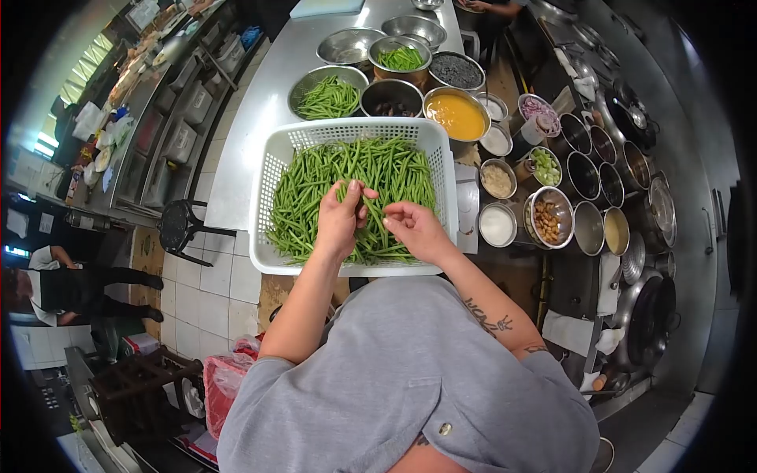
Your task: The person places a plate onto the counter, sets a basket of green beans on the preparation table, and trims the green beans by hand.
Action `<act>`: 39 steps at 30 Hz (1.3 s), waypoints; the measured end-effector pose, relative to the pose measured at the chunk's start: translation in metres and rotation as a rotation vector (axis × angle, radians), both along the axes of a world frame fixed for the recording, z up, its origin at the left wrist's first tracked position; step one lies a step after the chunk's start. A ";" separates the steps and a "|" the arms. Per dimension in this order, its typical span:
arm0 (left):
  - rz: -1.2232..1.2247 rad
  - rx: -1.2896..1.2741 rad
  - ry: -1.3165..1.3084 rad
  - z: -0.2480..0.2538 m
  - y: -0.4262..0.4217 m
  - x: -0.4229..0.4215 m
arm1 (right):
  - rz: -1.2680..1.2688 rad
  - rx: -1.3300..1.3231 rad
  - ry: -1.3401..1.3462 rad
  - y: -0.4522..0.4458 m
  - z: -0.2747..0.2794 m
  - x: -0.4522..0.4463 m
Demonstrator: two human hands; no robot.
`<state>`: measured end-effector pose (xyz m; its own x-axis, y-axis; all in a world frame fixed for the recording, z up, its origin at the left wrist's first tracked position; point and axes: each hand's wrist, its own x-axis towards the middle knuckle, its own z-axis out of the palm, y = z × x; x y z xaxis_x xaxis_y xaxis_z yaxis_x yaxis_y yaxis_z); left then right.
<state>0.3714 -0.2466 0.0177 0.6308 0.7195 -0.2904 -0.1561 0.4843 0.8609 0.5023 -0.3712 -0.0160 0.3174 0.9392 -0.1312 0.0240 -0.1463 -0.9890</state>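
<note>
A white perforated basket (258, 189) full of green beans (303, 181) stands at the front of the steel table. Over the beans, my left hand (342, 217) is closed, thumb up, with a green bean between its fingers. My right hand (414, 230) is just beside it, its fingers curled and thumb and index finger pinched near the bean; what they hold is too small to make out. Behind the basket, a metal bowl (293, 98) holds more green beans, and another bowl (373, 54) holds cut green pieces.
A pot of yellow liquid (456, 117) and several containers of chopped ingredients stand to the right. A black stool (185, 225) is left of the table (244, 142). One person (87, 288) stands at far left; another person's arm (501, 9) shows at the top.
</note>
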 end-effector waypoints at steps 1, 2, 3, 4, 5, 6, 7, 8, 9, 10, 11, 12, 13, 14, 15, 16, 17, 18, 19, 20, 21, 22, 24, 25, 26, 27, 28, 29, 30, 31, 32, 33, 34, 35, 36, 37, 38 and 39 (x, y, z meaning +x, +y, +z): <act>-0.010 0.011 0.010 -0.002 0.000 0.000 | 0.013 0.004 -0.012 -0.001 -0.001 0.002; -0.023 0.025 0.022 -0.002 -0.001 0.000 | 0.028 0.009 -0.023 0.000 -0.001 0.003; -0.034 0.040 0.034 -0.001 -0.002 0.000 | 0.044 0.015 -0.034 0.001 0.001 0.004; -0.045 0.055 0.047 0.000 -0.002 0.000 | 0.048 0.007 0.045 0.002 0.004 0.004; -0.060 0.079 0.049 0.000 -0.003 -0.001 | 0.051 -0.002 0.123 0.002 0.009 0.003; -0.066 0.078 0.040 0.000 -0.003 -0.001 | 0.054 -0.012 0.202 0.002 0.011 0.003; -0.072 0.075 0.031 0.001 -0.004 -0.001 | 0.035 0.019 0.236 0.002 0.009 0.003; -0.077 0.072 0.022 0.001 -0.005 -0.002 | 0.015 0.050 0.271 0.003 0.005 0.003; -0.083 0.047 0.005 0.001 -0.006 -0.003 | -0.005 0.079 0.306 0.003 0.002 0.003; -0.050 -0.026 -0.025 -0.002 -0.007 -0.003 | -0.028 0.132 0.384 0.004 0.001 0.003; -0.013 -0.097 -0.056 -0.007 -0.008 -0.002 | -0.049 0.186 0.462 0.006 0.000 0.004; 0.028 -0.164 -0.086 -0.012 -0.007 -0.002 | -0.066 0.240 0.543 0.008 0.000 0.003; 0.070 -0.194 -0.075 -0.019 -0.005 -0.003 | -0.107 0.255 0.552 0.011 0.009 0.002; 0.100 -0.213 -0.032 -0.032 -0.003 -0.002 | -0.136 0.193 0.419 0.011 0.010 0.005; 0.091 -0.215 0.033 -0.042 0.002 -0.005 | -0.128 0.154 0.286 0.014 0.009 0.008; 0.089 -0.256 0.161 -0.033 -0.001 -0.009 | -0.174 0.178 0.013 0.017 0.001 0.006; 0.138 -0.281 0.105 -0.035 -0.002 -0.010 | -0.196 0.189 -0.200 0.017 -0.017 0.009; 0.109 -0.259 0.105 -0.041 0.000 -0.013 | -0.202 0.119 -0.314 0.016 -0.030 0.011; 0.176 -0.297 -0.024 -0.056 0.002 -0.011 | -0.123 -0.028 -0.580 0.012 -0.024 0.010; 0.186 -0.405 -0.137 -0.071 0.007 -0.009 | -0.064 -0.176 -0.691 0.014 -0.019 0.006; 0.171 -0.521 -0.203 -0.072 0.008 -0.010 | 0.030 -0.216 -0.782 0.014 -0.014 -0.001; 0.174 -0.559 -0.221 -0.063 0.005 -0.014 | 0.105 -0.271 -0.878 0.012 -0.010 -0.008; 0.129 -0.672 -0.368 -0.080 0.002 -0.011 | 0.140 -0.216 -0.917 0.012 -0.021 -0.011; 0.089 -0.665 -0.327 -0.072 -0.005 -0.013 | 0.150 -0.194 -0.935 0.012 -0.025 -0.009; 0.053 -0.654 -0.285 -0.066 -0.012 -0.015 | 0.135 -0.190 -0.900 0.013 -0.026 -0.006; 0.006 -0.676 -0.283 -0.062 -0.021 -0.015 | 0.124 -0.184 -0.861 0.016 -0.027 -0.004; -0.038 -0.700 -0.279 -0.059 -0.033 -0.017 | 0.116 -0.181 -0.820 0.015 -0.031 -0.002; -0.112 -0.638 -0.269 -0.055 -0.045 -0.020 | 0.143 -0.139 -0.714 0.016 -0.049 0.007; -0.185 -0.576 -0.257 -0.049 -0.055 -0.024 | 0.140 -0.200 -0.648 0.016 -0.054 0.011; -0.236 -0.592 -0.247 -0.040 -0.061 -0.029 | 0.135 -0.262 -0.580 0.018 -0.056 0.012; -0.254 -0.553 -0.254 -0.039 -0.061 -0.029 | 0.129 -0.328 -0.509 0.019 -0.057 0.012; -0.275 -0.515 -0.260 -0.036 -0.061 -0.030 | 0.112 -0.385 -0.367 0.021 -0.058 0.013; -0.296 -0.477 -0.266 -0.033 -0.061 -0.029 | 0.094 -0.440 -0.226 0.023 -0.059 0.015; -0.306 -0.409 -0.212 -0.029 -0.060 -0.029 | 0.075 -0.493 -0.086 0.025 -0.059 0.018; -0.308 -0.366 -0.212 -0.027 -0.056 -0.029 | 0.073 -0.489 -0.129 0.027 -0.061 0.020; -0.310 -0.323 -0.212 -0.025 -0.053 -0.031 | 0.071 -0.485 -0.172 0.028 -0.062 0.021; -0.316 -0.281 -0.211 -0.023 -0.050 -0.032 | 0.083 -0.426 -0.393 0.026 -0.068 0.019; -0.275 -0.262 -0.184 -0.020 -0.048 -0.032 | 0.090 -0.368 -0.611 0.022 -0.070 0.017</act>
